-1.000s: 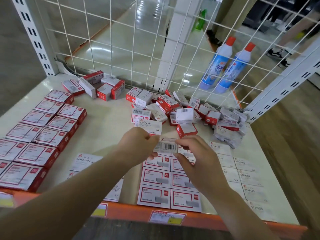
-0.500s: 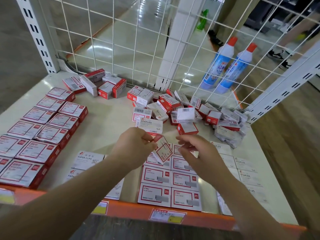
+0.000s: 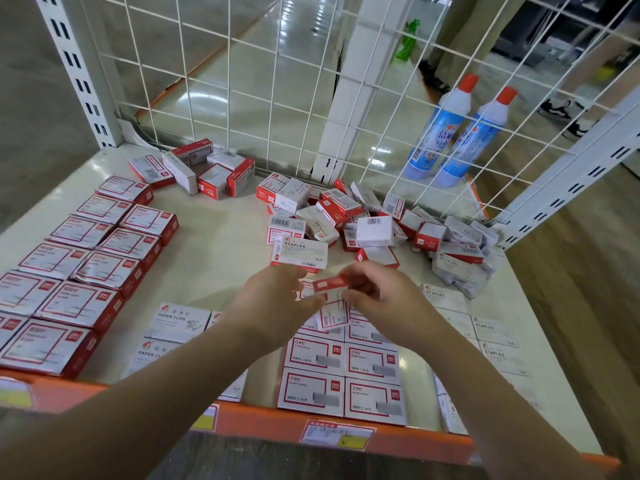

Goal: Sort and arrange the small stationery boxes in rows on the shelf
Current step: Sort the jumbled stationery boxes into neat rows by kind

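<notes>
Small stationery box [image 3: 330, 285], red end up, sits above the shelf's [image 3: 221, 244] front centre, over the staple rows [image 3: 341, 372]. My left hand [image 3: 277, 299] pinches its left edge; my right hand [image 3: 377, 296] grips the right. I judge it best turned label-up before I seat it flush. No containers are visible.

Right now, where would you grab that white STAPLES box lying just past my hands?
Take the STAPLES box across its two long sides, coming from above. It lies flat, label up, its near edge free toward the left hand, but other loose boxes crowd its far side, so a top-down pinch looks easiest.
</notes>
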A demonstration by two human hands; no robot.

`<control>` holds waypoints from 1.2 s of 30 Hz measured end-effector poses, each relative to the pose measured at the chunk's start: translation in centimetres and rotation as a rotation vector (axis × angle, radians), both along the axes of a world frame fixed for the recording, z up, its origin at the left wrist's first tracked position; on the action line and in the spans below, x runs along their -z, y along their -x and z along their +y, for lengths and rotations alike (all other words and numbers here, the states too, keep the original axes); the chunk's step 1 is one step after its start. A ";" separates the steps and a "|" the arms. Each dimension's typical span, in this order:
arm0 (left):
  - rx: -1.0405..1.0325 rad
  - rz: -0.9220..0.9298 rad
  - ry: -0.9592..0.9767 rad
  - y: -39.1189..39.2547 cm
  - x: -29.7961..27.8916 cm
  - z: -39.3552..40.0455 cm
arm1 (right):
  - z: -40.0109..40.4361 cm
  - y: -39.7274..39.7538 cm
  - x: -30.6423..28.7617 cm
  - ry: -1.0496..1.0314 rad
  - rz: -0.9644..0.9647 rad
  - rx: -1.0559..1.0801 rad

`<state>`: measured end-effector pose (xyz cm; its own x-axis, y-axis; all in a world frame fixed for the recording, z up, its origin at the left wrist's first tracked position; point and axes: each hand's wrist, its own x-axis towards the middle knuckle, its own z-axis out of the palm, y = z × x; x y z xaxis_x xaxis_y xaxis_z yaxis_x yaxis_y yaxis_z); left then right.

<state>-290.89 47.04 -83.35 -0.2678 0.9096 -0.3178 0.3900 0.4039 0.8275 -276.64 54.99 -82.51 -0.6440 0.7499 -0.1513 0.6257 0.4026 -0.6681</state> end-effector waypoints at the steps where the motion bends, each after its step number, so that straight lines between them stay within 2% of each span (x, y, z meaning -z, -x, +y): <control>1: 0.000 0.010 0.009 0.0 0.1 -0.1 | 0.0 -0.1 0.1 -0.002 0.041 0.050; 5: 0.029 0.024 0.056 -0.5 0.7 -0.7 | -0.2 0.1 0.1 0.052 0.209 0.259; 12: -0.091 -0.207 -0.007 -1.0 1.1 -0.7 | -0.8 0.2 0.7 0.195 0.360 0.363; 17: -0.144 -0.301 -0.088 -0.7 0.9 -0.7 | -1.3 0.0 0.8 0.230 0.303 0.203; 22: -0.212 -0.275 -0.134 -0.2 1.1 -0.9 | -1.6 -0.3 0.7 0.283 0.341 0.133; 27: -0.239 -0.255 -0.129 0.1 1.2 -1.1 | -1.6 -0.5 1.0 0.151 0.229 0.065; 36: -0.128 -0.071 -0.121 0.1 1.9 -1.4 | -1.7 -0.5 1.4 -0.079 0.057 0.036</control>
<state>-291.03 45.64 -85.25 -0.3645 0.9024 -0.2300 0.2805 0.3419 0.8969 -276.19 53.25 -83.92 -0.6224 0.7808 -0.0549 0.6028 0.4334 -0.6699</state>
